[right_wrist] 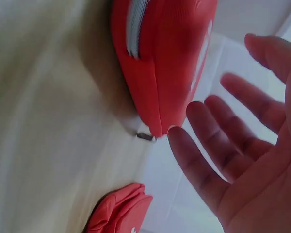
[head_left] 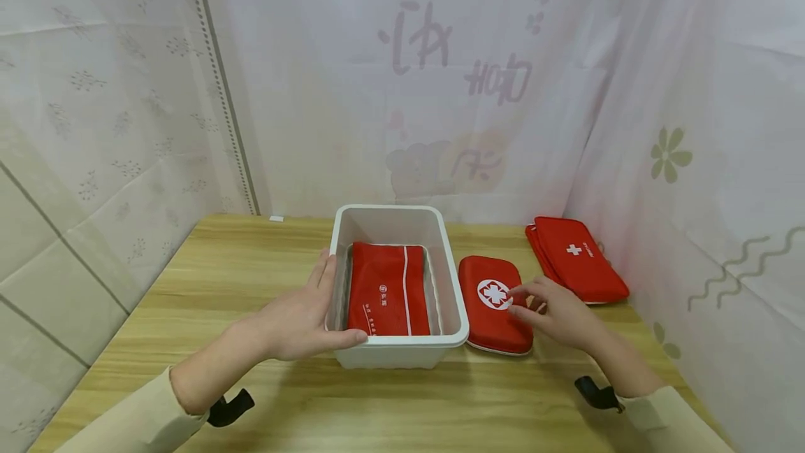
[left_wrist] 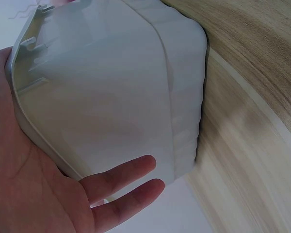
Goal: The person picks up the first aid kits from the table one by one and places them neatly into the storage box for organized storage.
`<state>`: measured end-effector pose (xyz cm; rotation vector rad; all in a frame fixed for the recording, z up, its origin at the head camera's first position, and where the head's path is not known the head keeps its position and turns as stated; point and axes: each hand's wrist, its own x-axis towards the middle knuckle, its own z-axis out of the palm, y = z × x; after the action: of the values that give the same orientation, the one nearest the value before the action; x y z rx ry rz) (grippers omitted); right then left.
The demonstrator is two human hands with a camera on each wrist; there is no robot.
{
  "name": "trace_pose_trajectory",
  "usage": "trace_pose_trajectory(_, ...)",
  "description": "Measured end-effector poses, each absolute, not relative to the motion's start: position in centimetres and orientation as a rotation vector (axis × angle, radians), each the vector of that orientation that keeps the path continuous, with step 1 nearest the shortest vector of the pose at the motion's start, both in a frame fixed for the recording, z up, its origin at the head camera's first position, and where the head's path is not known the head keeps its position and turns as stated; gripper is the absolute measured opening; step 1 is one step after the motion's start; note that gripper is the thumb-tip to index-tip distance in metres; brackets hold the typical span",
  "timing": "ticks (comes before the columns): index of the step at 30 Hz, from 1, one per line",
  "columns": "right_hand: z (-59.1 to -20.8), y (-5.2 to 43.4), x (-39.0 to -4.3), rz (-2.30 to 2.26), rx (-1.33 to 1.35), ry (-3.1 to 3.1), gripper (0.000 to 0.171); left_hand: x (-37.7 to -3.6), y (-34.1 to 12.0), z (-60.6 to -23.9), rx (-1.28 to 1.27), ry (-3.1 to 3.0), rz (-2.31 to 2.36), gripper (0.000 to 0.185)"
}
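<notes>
My left hand (head_left: 295, 324) rests at the near left corner of a white plastic bin (head_left: 454, 285). Its thumb lies along the front rim, and two straight fingers (left_wrist: 123, 179) reach beside the bin's outer side in the left wrist view. Inside the bin lies a flat red pouch (head_left: 386, 292) with white print and a white stripe. To the right of the bin sits a red zipped first-aid case (head_left: 484, 331) with a white cross emblem. Over that case's right side hovers my right hand (head_left: 556, 310), fingers loosely bent and apart, holding nothing.
A second red first-aid bag (head_left: 581, 271) with a small white cross lies at the back right, near the curtain. Patterned curtains (head_left: 327, 89) hang behind and on both sides of the wooden table (head_left: 251, 264). A small white piece (head_left: 276, 218) lies at the back edge.
</notes>
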<state>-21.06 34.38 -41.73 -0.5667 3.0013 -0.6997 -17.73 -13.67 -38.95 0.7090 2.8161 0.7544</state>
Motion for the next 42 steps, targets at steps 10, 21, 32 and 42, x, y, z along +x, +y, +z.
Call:
trace_pose_trajectory(10,-41.8,35.5,-26.9,-0.715,-0.428,2.964,0.061,-17.6,-13.8,-39.1,0.707,2.811,0.754,0.139)
trace_pose_trajectory(21,-42.4,35.4,-30.1,-0.604,-0.251,2.825,0.076,-17.6,-13.8,-39.4,0.704,2.814,0.752,0.139)
trace_pose_trajectory(32,-44.0,36.0,-31.3,-0.798,-0.193,2.642,0.071,-17.9,-14.0,-39.4,0.715,2.835,0.719,0.138)
trace_pose_trajectory(42,-44.2,36.0,-31.2,-0.814,-0.182,2.648,0.069,-17.9,-13.9,-39.3,0.713,2.826,0.738,0.137)
